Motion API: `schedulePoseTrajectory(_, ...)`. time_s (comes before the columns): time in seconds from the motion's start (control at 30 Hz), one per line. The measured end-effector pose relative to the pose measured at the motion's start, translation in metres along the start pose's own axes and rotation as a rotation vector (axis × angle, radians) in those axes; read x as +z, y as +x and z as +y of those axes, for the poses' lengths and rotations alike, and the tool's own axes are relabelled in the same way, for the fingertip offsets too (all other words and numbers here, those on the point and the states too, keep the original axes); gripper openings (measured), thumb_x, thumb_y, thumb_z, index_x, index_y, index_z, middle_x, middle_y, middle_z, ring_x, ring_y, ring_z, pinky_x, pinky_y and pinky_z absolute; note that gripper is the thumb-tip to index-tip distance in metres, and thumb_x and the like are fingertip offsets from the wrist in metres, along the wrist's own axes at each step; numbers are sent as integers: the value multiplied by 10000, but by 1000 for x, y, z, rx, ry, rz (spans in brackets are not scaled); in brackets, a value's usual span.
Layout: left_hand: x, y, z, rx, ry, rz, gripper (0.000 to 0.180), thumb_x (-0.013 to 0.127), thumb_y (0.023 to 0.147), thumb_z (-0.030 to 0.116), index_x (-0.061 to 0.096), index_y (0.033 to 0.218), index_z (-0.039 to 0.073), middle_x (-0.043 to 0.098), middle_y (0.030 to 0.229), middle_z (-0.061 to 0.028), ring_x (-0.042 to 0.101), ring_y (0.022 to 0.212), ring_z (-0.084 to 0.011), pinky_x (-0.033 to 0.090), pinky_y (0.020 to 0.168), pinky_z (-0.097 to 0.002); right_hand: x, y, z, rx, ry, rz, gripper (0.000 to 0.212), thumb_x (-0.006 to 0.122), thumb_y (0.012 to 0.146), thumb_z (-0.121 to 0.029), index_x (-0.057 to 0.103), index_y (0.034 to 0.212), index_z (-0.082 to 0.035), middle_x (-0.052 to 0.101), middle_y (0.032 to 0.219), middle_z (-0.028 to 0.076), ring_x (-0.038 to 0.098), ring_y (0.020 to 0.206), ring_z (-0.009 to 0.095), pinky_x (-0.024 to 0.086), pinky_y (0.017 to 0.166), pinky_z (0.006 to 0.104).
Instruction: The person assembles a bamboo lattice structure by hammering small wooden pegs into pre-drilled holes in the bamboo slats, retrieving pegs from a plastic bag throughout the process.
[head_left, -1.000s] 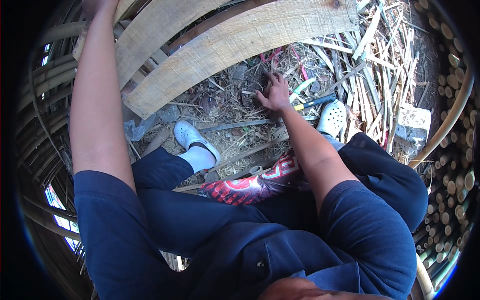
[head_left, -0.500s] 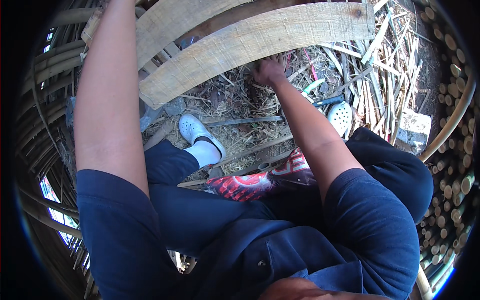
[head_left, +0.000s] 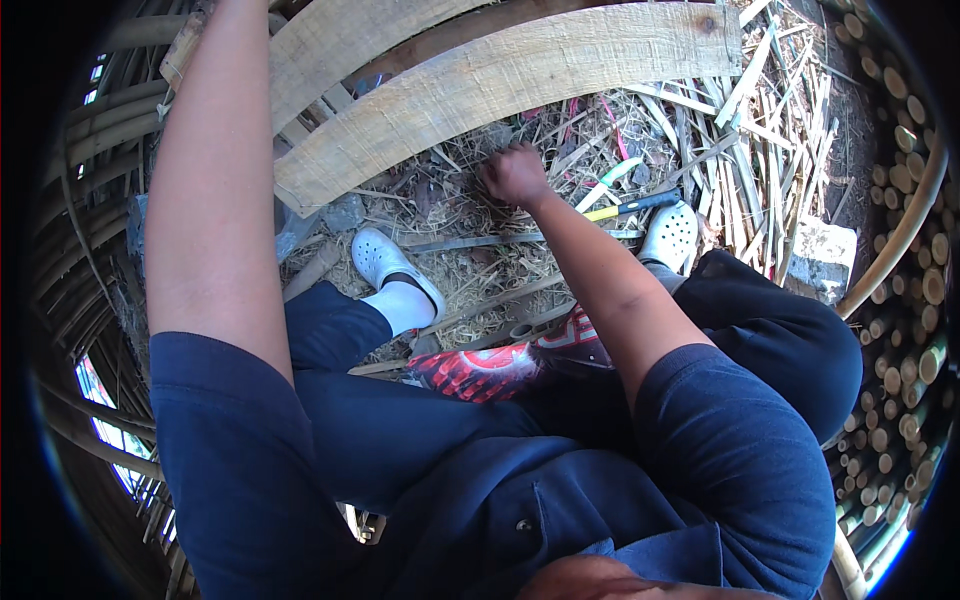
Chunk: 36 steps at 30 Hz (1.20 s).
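My right hand [head_left: 515,176] is low over the littered ground, just on the near side of a wooden plank [head_left: 520,75]. Its fingers are curled in, and whatever they may hold is hidden. To the right of it lie a knife [head_left: 612,180] with a green and white handle and a tool with a black and yellow handle [head_left: 640,203]. A long flat metal strip [head_left: 470,243] rests on the ground closer to me. My left forearm reaches up past the top edge, so my left hand is out of view.
Split bamboo strips [head_left: 750,180] are piled at the right, near a pale block [head_left: 822,255]. Beyond stand stacked bamboo poles [head_left: 900,380]. A second plank [head_left: 345,50] lies at the upper left. A red and black printed sack [head_left: 490,370] lies by my legs, near my white clogs [head_left: 385,262].
My right hand has drawn back toward me and slightly left, away from the plank's edge, and its fingers have curled. More of the knife and the black-and-yellow handle shows.
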<state>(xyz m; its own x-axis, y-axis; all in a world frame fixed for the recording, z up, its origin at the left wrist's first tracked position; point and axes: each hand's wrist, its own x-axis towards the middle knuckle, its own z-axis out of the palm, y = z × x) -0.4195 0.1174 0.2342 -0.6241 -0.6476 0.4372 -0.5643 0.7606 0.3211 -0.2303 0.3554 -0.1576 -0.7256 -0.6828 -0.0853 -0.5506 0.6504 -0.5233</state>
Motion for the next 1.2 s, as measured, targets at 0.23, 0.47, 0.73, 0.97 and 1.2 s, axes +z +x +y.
schedulePoseTrajectory(0.23, 5, 4, 4, 3, -53, 12, 469, 655, 976, 413, 723, 1278, 60, 731, 1265, -174, 696, 1186, -328, 520, 1033, -428, 8, 13, 22, 306, 95, 430, 291, 666, 917, -327, 709, 835, -51, 694, 645, 179, 672, 541, 409, 561, 527, 494)
schedulePoseTrajectory(0.47, 10, 13, -9, -13, 32, 47, 493, 648, 956, 471, 741, 1274, 106, 739, 1250, -169, 701, 1177, -333, 521, 1027, -432, -26, 34, 10, 66, -43, 469, 381, 768, 814, -360, 694, 1048, -69, 715, 1114, 150, 652, 1095, 360, 483, 991, 519)
schedulePoseTrajectory(0.73, 1, 4, -2, 17, 42, 2, 501, 646, 956, 469, 738, 1283, 100, 731, 1265, -178, 697, 1188, -336, 519, 1027, -427, 27, -9, -22, -112, -249, -170, 638, 740, 860, -392, 599, 1452, -201, 410, 1620, 126, 311, 1531, 345, 251, 1239, 549)
schedulePoseTrajectory(0.97, 5, 10, -11, 9, 30, 37, 520, 639, 970, 449, 725, 1276, 38, 729, 1262, -196, 688, 1199, -344, 512, 1031, -432, 3, 0, 20, -111, -105, 60, 198, 718, 848, -214, 779, 1030, -163, 721, 1007, 54, 653, 1072, 287, 489, 981, 423)
schedulePoseTrajectory(1.2, 6, 9, -4, -37, 20, 26, 535, 646, 973, 429, 688, 1334, 36, 688, 1343, -202, 669, 1234, -338, 506, 1052, -438, -22, 55, 44, -104, 477, 293, 251, 646, 919, -193, 722, 1133, -84, 703, 1171, 193, 658, 1082, 418, 523, 931, 504)
